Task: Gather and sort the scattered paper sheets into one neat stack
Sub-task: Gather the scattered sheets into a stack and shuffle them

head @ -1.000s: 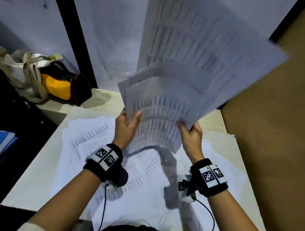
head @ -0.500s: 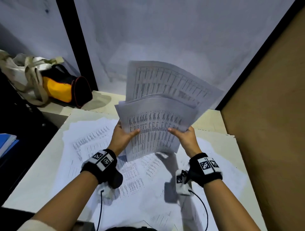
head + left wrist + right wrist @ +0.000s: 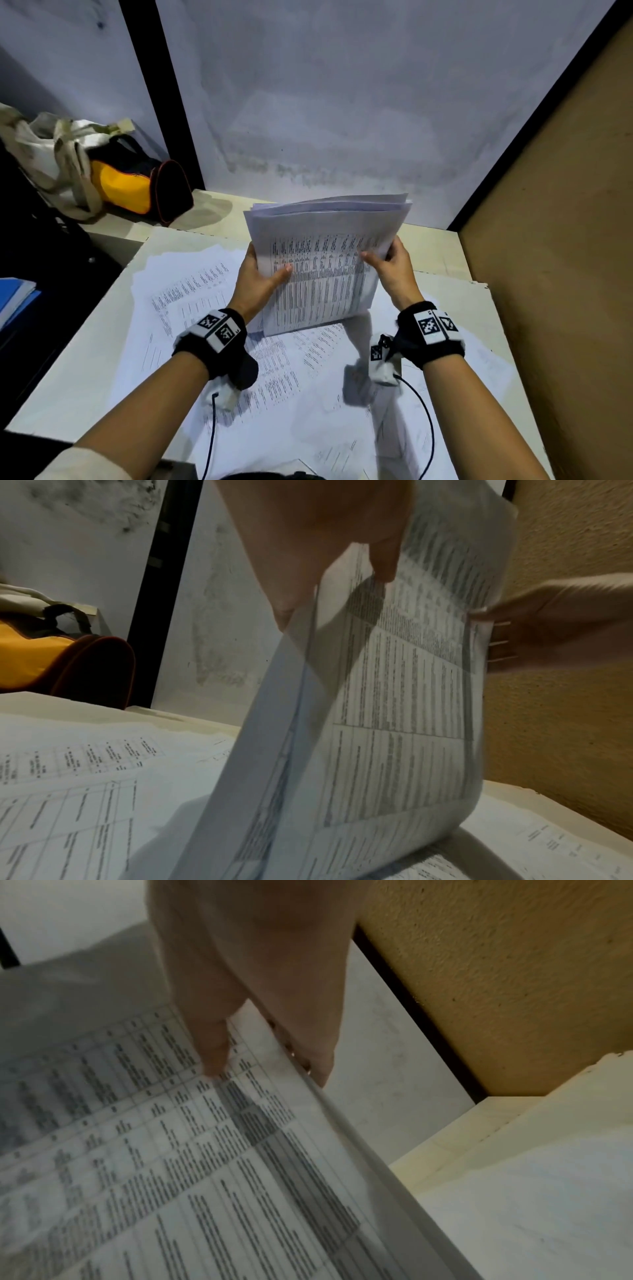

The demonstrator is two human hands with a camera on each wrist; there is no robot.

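A bundle of printed sheets (image 3: 325,260) stands on its lower edge on the papers that cover the table. My left hand (image 3: 260,274) grips the bundle's left edge, thumb on the front. My right hand (image 3: 387,263) grips the right edge the same way. In the left wrist view the bundle (image 3: 394,723) bows and its bottom edge touches the sheets below, with the left hand (image 3: 329,547) above it. The right wrist view shows the thumb of the right hand (image 3: 260,1001) on the printed sheet (image 3: 171,1150). More loose sheets (image 3: 191,308) lie spread flat over the table.
A yellow and black bag (image 3: 137,185) and a cloth tote (image 3: 51,154) sit at the back left. A brown board (image 3: 565,240) walls the right side and a white wall (image 3: 342,102) stands behind. Blue folders (image 3: 13,298) lie off the table's left edge (image 3: 85,329).
The fanned sheets, held high a second ago, have come down and closed into one bundle standing on the table. Both hands have slid to its side edges.
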